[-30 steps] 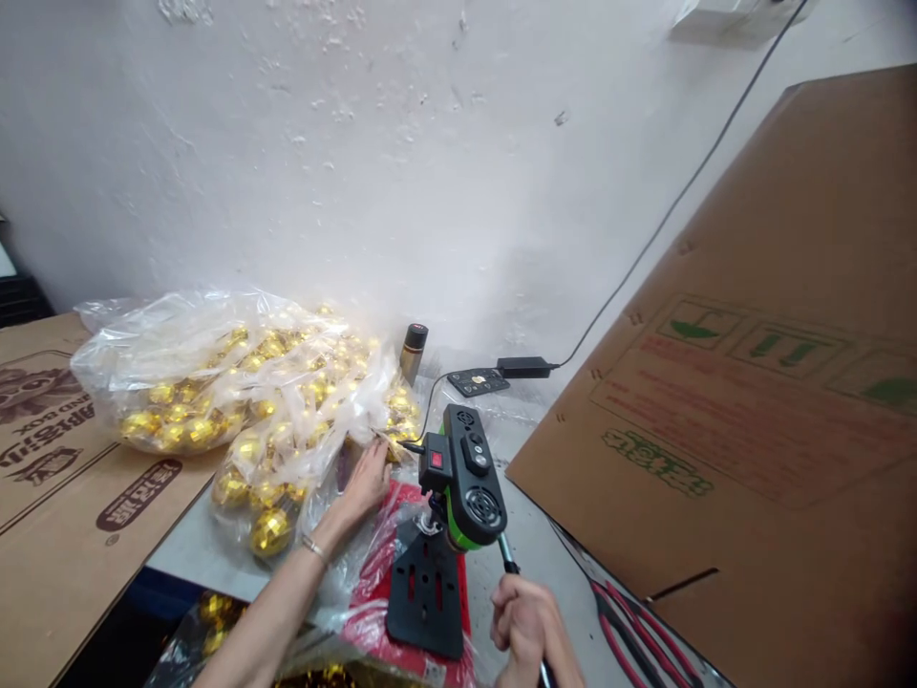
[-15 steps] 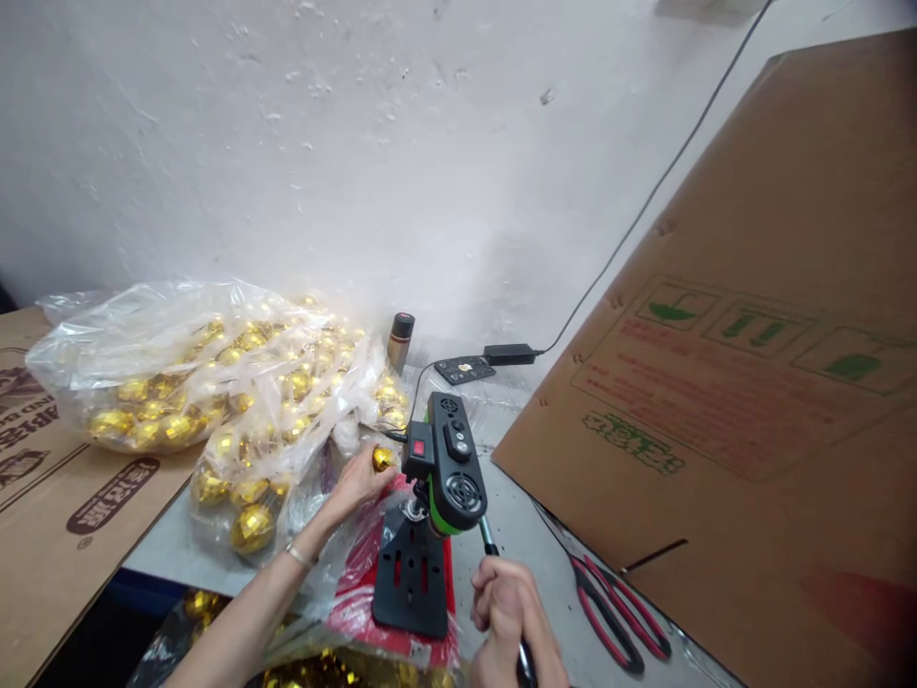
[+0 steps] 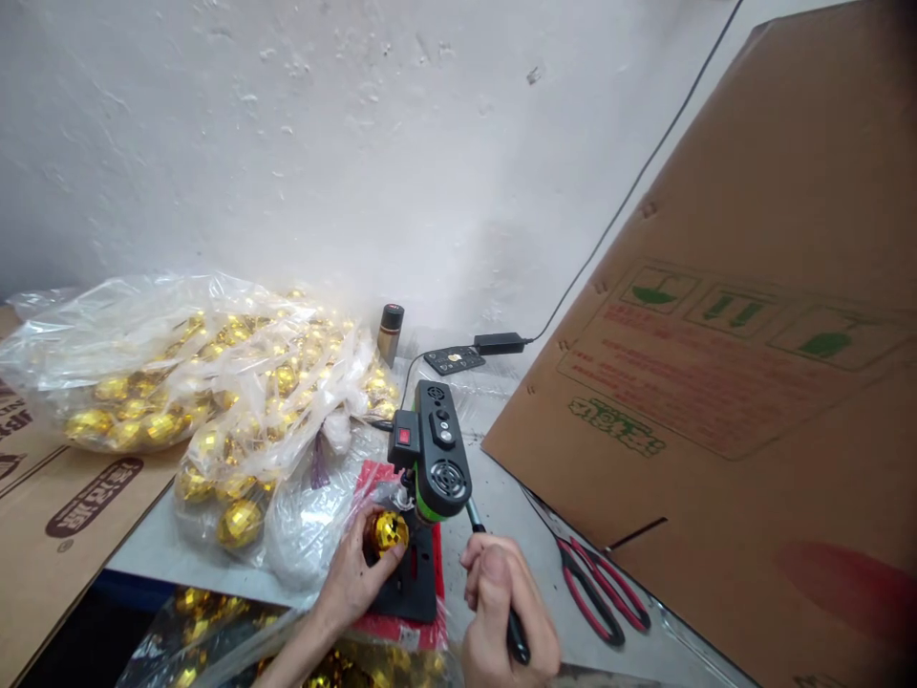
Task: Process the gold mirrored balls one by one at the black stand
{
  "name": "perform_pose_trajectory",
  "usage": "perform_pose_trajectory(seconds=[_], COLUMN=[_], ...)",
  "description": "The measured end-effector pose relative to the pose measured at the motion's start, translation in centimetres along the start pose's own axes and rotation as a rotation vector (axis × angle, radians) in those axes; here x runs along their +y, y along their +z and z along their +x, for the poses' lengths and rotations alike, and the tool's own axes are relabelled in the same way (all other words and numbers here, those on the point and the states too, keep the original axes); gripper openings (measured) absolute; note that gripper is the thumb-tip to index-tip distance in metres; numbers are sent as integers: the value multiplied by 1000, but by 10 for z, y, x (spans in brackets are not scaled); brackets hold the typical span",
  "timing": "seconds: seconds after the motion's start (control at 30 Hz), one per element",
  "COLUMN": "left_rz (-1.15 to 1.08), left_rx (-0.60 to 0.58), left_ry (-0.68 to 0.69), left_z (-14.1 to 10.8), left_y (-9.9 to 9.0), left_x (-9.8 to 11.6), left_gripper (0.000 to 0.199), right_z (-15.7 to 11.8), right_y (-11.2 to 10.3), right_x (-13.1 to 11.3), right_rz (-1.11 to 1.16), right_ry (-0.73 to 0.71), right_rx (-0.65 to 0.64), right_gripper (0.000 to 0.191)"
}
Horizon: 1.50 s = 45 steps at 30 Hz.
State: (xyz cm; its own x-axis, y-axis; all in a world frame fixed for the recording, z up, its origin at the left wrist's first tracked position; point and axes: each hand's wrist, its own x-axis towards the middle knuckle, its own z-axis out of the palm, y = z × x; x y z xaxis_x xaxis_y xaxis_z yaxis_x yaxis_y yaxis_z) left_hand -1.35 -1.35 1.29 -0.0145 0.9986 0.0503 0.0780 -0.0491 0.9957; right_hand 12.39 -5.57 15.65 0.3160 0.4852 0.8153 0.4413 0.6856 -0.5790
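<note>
Pinching a gold ball (image 3: pixel 391 530), the left hand (image 3: pixel 349 581) has brought it over the black base (image 3: pixel 406 604), near the machine (image 3: pixel 442 440) at its seven o'clock. The right hand (image 3: pixel 507 607) grips the lever (image 3: pixel 474 515), at the ball's four o'clock

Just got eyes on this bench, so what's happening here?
The left hand holds a gold faceted ball over the black base plate of a small press. The right hand has its grip on the press's lever. Clear bags of more gold balls sit to the left, and red-handled scissors lie to the right, beside a large carton.
</note>
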Motion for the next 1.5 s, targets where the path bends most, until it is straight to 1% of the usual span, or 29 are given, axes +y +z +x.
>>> perform_pose_trajectory(seconds=[0.07,0.13,0.2,0.3,0.4,0.5,0.63,0.7,0.77,0.83,0.93,1.07,1.2,1.37,1.5], left_rz=[133,246,325,384,370,331,284,262,247,242,240,235,222,215,204], left_rx=[7,19,5,-58,-140,-188,-172,-167,-199,-258,-299,-264,-193,-135,-125], left_ry=[60,111,162,238,290,265,157,129,133,136,112,124,107,117,118], left_z=[-2,-4,-5,-6,-6,-7,-5,-3,-1,1,1,-5,-11,-11,-10], left_y=[0,-1,-2,-5,-11,-15,-12,-10,-9,-10,-15,-16,-14,-12,-12], left_x=[-7,-12,-16,-19,-21,-21,-12,-4,3,9,12,7,-2,-12,-10], left_gripper=[53,55,57,57,58,59,58,57,58,58,58,60,60,63,61], right_z=[-3,-4,-6,-7,-8,-8,-6,-5,-4,-4,-7,-10,-12,-16,-17], right_y=[-1,-1,-1,-2,-2,0,2,1,1,0,-1,-1,1,5,5], right_x=[2,3,4,4,4,4,3,1,0,0,1,5,10,12,12], right_rz=[-3,-5,-5,-9,-9,-2,-4,-5,-6,-7,0,3,-23,-8,7], right_ry=[9,13,10,12,11,-11,-14,4,38,66,92,102,134,80,52], right_rx=[-3,-1,-4,-12,-10,13,32,37,37,35,33,4,-15,44,37], right_gripper=[34,33,33,32,33,35,36,36,36,35,32,31,30,33,34])
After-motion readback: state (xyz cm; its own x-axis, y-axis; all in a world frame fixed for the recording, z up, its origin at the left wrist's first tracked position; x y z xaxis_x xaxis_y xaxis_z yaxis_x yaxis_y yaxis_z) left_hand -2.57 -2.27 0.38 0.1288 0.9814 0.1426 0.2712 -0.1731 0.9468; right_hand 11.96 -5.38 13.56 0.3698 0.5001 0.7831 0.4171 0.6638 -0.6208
